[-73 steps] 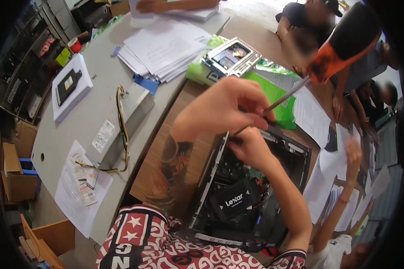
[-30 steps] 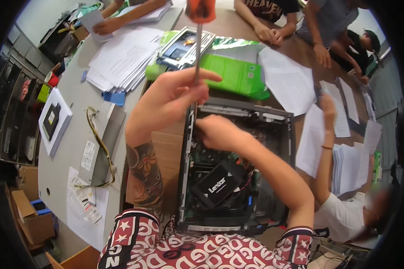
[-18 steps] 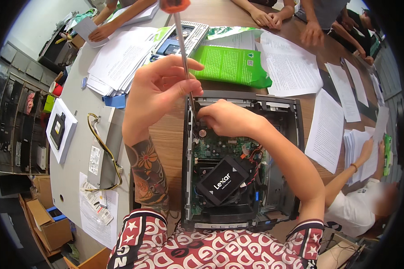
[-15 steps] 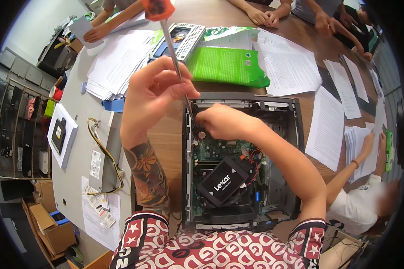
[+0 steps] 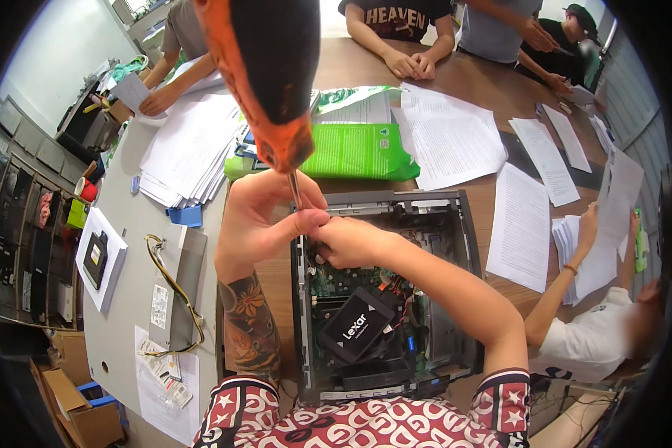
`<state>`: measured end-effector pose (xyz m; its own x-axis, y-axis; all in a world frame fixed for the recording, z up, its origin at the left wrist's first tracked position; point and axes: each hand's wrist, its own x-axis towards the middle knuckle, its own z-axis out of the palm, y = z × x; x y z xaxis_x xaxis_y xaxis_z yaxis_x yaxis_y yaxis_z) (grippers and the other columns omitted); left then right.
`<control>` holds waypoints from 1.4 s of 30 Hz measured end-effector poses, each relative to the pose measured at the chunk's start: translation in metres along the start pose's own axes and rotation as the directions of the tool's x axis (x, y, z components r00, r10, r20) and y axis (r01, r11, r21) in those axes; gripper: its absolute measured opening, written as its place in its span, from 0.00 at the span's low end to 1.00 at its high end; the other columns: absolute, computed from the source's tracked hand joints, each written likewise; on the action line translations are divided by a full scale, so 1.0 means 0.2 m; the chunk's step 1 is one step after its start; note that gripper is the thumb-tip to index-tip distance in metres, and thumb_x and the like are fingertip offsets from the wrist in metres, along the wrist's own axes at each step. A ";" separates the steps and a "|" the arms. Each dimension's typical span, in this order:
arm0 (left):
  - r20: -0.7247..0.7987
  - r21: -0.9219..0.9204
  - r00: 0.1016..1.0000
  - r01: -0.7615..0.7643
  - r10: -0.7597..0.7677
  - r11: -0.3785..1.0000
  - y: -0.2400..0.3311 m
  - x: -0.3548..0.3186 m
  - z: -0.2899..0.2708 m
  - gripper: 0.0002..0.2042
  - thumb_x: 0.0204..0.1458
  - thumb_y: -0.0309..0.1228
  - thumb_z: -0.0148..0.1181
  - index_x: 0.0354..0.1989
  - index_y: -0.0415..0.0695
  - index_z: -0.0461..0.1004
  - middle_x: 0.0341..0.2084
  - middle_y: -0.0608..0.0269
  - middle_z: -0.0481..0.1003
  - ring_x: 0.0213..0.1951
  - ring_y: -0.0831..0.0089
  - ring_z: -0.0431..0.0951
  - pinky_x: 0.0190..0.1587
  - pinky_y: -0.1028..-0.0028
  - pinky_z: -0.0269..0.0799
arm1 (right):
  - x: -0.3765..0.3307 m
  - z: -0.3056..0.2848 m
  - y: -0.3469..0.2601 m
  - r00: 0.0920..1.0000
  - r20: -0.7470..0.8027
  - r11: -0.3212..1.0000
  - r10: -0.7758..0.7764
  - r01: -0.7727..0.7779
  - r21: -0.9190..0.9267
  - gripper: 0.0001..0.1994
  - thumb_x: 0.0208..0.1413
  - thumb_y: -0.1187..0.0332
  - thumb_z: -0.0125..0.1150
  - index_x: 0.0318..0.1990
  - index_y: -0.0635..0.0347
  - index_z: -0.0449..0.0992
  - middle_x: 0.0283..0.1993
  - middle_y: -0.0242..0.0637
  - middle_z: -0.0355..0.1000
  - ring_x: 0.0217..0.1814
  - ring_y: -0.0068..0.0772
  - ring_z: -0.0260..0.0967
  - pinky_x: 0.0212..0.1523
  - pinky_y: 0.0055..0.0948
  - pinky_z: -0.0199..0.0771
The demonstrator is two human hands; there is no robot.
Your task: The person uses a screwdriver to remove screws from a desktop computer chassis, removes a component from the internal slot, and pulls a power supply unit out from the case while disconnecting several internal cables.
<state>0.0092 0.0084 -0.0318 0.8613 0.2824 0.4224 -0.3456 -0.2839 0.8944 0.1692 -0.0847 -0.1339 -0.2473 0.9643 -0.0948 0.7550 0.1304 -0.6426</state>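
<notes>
A desktop computer case (image 5: 467, 246) lies with its inside exposed on the wooden table. At its far left corner my left hand (image 5: 265, 224) pinches the metal shaft of a screwdriver, whose orange and black handle (image 5: 269, 89) rises toward the camera. The screwdriver's tip is hidden behind my fingers. Beside it, my right hand (image 5: 355, 243) reaches into the same corner with fingers closed; whatever they hold is hidden. Below my right forearm, a black solid-state drive (image 5: 358, 327) rests tilted over the green motherboard (image 5: 328, 280) and cables.
Left of the case stand a metal power supply (image 5: 175, 291) with yellow cables and a black drive (image 5: 95, 260) on white paper. Beyond the case lies a green package (image 5: 358, 153). Paper sheets (image 5: 519, 228) cover the right side, where a person in white (image 5: 590, 325) handles pages.
The screwdriver handle now looms larger and lower in view, and its tip has become hidden. My left hand has come up against my right hand. The whole view has shifted slightly.
</notes>
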 end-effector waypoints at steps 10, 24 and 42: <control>-0.392 -0.072 0.917 0.050 -0.074 0.996 0.05 0.05 0.07 0.13 0.52 0.21 0.66 0.30 0.40 0.64 0.24 0.53 0.80 0.31 0.70 0.83 0.36 0.75 0.79 | -0.02 -0.04 -0.05 0.998 0.063 0.999 0.018 -0.015 -0.051 0.08 0.53 0.69 0.56 0.37 0.62 0.76 0.32 0.51 0.76 0.38 0.55 0.74 0.41 0.49 0.72; -0.305 -0.073 0.952 -0.004 -0.019 0.997 0.07 0.01 0.01 0.07 0.54 0.23 0.61 0.38 0.32 0.74 0.33 0.47 0.81 0.38 0.61 0.83 0.46 0.64 0.78 | -0.01 -0.03 -0.06 0.999 0.050 0.996 -0.015 0.020 -0.089 0.13 0.48 0.70 0.56 0.41 0.63 0.77 0.34 0.53 0.76 0.39 0.57 0.74 0.42 0.50 0.74; -0.165 -0.144 0.986 -0.011 -0.013 0.990 0.05 -0.01 -0.01 0.06 0.55 0.18 0.60 0.40 0.30 0.75 0.34 0.57 0.78 0.40 0.72 0.80 0.46 0.73 0.76 | -0.01 -0.01 -0.06 0.998 0.036 0.988 -0.053 0.057 -0.146 0.09 0.47 0.70 0.58 0.35 0.65 0.74 0.34 0.50 0.75 0.38 0.55 0.74 0.40 0.50 0.74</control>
<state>0.0042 0.0066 -0.0241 0.7922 0.4337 0.4293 -0.4052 -0.1521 0.9015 0.1622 -0.0880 -0.1246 -0.3082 0.9473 -0.0878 0.8200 0.2177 -0.5293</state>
